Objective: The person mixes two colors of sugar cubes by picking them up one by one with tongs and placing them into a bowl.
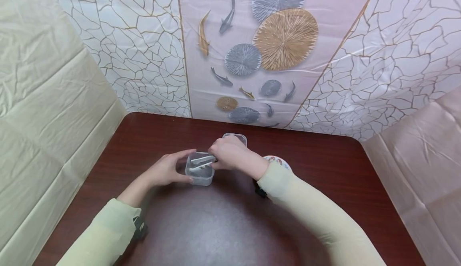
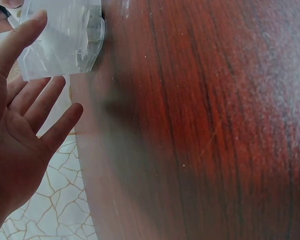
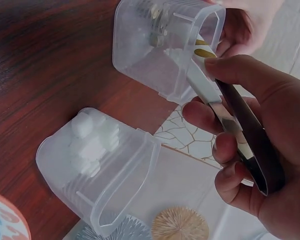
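My left hand (image 1: 166,170) holds a clear plastic container (image 1: 202,181) at its sides, thumb on the near side and fingers at the far side. My right hand (image 1: 230,154) grips tongs (image 3: 255,142) with dark handles and pale arms, thumb on one side and fingers curled on the other. The arms of the tongs reach through the rim into the container. A few small greyish pieces (image 3: 159,22) lie at its bottom in the right wrist view. The tips of the tongs are blurred behind the plastic, so I cannot tell whether they pinch anything.
A second clear container (image 3: 55,155) with several white lumps (image 3: 92,145) stands beside the first, partly behind my right hand in the head view. A patterned round plate (image 1: 282,162) lies partly under the right forearm. Patterned cloth (image 1: 155,57) hangs behind the dark wooden table (image 1: 216,226).
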Demonstrator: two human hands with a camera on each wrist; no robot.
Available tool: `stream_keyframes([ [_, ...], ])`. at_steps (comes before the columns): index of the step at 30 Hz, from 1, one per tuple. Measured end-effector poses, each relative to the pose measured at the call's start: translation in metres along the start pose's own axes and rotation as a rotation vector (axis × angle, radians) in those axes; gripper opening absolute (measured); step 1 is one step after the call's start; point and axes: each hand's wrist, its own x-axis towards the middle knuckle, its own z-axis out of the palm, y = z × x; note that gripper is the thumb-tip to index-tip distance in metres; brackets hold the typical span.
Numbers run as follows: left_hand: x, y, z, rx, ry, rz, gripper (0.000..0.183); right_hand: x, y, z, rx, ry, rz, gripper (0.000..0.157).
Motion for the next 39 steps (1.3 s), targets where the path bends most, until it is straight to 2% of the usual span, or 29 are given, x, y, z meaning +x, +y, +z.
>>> stream_keyframes([
  [16, 0.0015, -0.0048, 0.0012, 0.005, -0.002, -0.014, 0.093, 0.0027, -0.0051, -0.0028, -0.152, -0.05, 0.01, 0.024],
  [30, 0.0017, -0.0057, 0.0014, -0.007, -0.001, -0.007, 0.092, 0.0022, -0.0087, -0.0054, -0.141, -0.065, -0.005, 0.023],
  [39, 0.0011, -0.0066, 0.0019, 0.01, 0.008, -0.004, 0.092, 0.0057, -0.0091, -0.0047, -0.141, -0.041, -0.018, 0.02],
])
